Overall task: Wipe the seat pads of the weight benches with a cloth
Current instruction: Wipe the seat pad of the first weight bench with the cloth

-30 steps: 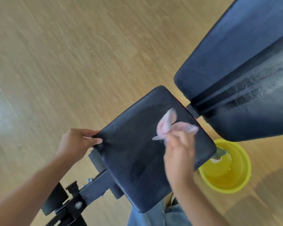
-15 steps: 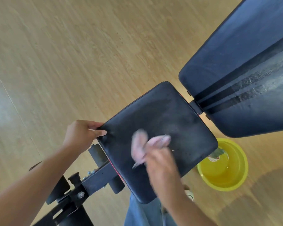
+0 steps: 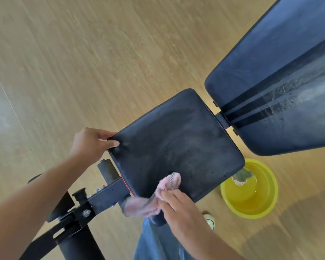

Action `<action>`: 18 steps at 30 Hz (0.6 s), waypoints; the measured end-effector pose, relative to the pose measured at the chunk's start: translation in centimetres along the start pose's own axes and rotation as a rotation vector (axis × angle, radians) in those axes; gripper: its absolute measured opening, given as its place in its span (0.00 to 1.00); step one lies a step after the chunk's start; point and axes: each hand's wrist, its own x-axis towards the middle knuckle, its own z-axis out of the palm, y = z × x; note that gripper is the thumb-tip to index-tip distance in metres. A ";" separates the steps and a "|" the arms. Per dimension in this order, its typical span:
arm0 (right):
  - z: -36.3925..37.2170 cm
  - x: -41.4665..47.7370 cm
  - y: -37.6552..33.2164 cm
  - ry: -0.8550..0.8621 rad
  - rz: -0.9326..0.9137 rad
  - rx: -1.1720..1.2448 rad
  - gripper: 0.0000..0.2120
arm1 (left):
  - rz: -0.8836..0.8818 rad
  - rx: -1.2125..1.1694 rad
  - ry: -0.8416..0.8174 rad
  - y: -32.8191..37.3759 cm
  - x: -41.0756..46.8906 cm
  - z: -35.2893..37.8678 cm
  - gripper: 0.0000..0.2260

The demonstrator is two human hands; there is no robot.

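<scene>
Change: the cloth (image 3: 159,196) had slid from the far end of the seat pad (image 3: 176,147) to its near edge.
Right hand (image 3: 178,209): grip shut on the cloth.
Left hand (image 3: 90,145): grip clamped on the pad's corner.
Meaning: one swipe was done.

Matt black vinyl seat pad (image 3: 176,147), fuzzy pink cloth (image 3: 158,196), glossy yellow plastic basin (image 3: 270,184), wood-grain floor (image 3: 83,62)
</scene>
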 end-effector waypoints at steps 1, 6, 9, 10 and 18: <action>-1.5 0.3 1.8 -0.037 0.024 0.013 0.08 | -0.005 0.000 0.001 0.0 0.0 0.0 0.12; -7.2 1.5 11.8 0.419 0.524 -0.140 0.06 | -0.009 -0.013 0.008 -0.6 0.1 0.2 0.12; -2.4 0.8 7.3 0.331 0.566 -0.023 0.08 | -0.004 -0.007 -0.003 -0.4 0.1 0.2 0.11; -0.6 0.1 4.7 0.228 0.473 0.028 0.11 | -0.001 -0.003 -0.005 -0.5 0.2 0.1 0.11; -6.2 0.1 11.3 0.305 0.377 -0.075 0.10 | -0.005 -0.002 -0.002 -0.1 0.2 0.0 0.11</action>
